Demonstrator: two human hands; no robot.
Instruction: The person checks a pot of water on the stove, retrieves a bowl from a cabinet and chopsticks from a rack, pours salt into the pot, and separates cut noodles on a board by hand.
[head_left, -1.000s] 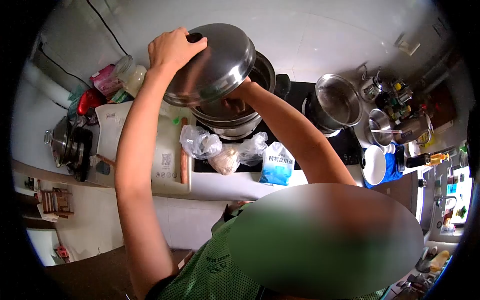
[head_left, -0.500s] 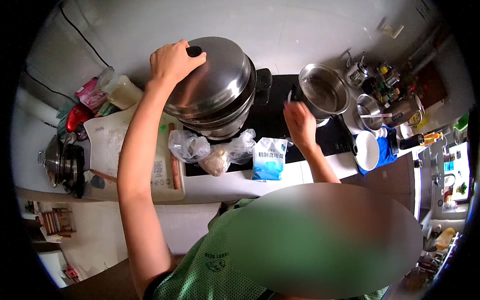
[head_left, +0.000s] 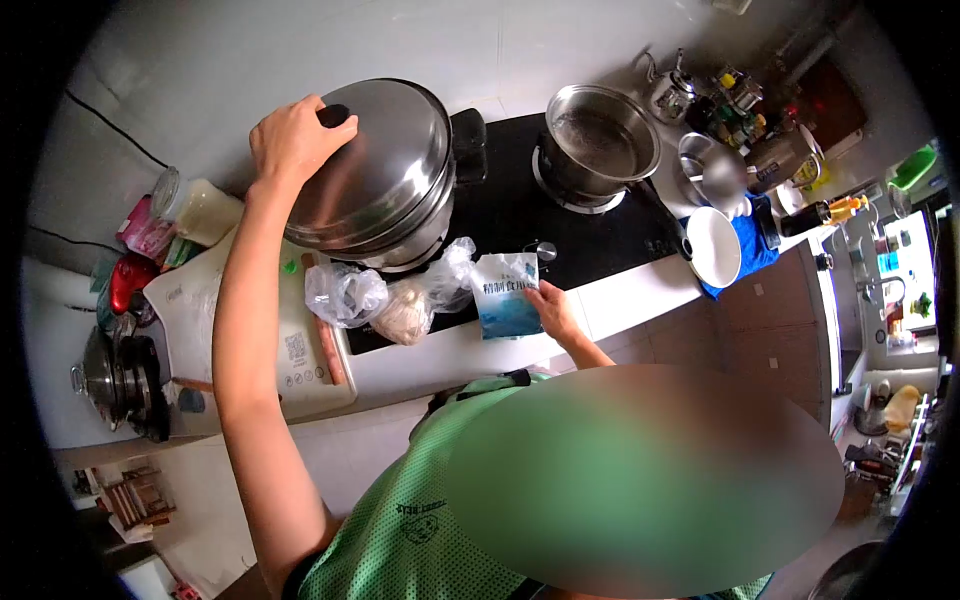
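Observation:
My left hand (head_left: 288, 142) is closed around the black knob (head_left: 334, 115) of a large domed steel lid (head_left: 390, 160). The lid rests over a wide steel pot (head_left: 412, 240) on the left of the cooktop. At the cooktop's front edge, my right hand (head_left: 562, 312) pinches the right edge of a blue-and-white salt packet (head_left: 505, 300), thumb on its front. Just left of the packet lies a clear plastic bag (head_left: 342, 296), bunched around pale contents (head_left: 404, 312) I cannot identify.
An uncovered steel saucepan (head_left: 603, 140) stands on the right burner of the black cooktop (head_left: 520, 215). Farther right are a white bowl (head_left: 714, 248), a blue cloth (head_left: 762, 235), a kettle (head_left: 672, 95) and bottles. A cutting board (head_left: 195, 300) lies at left.
My right hand has come down from beside the saucepan and taken hold of the salt packet's edge. My left hand stays on the lid knob. The whole view has shifted.

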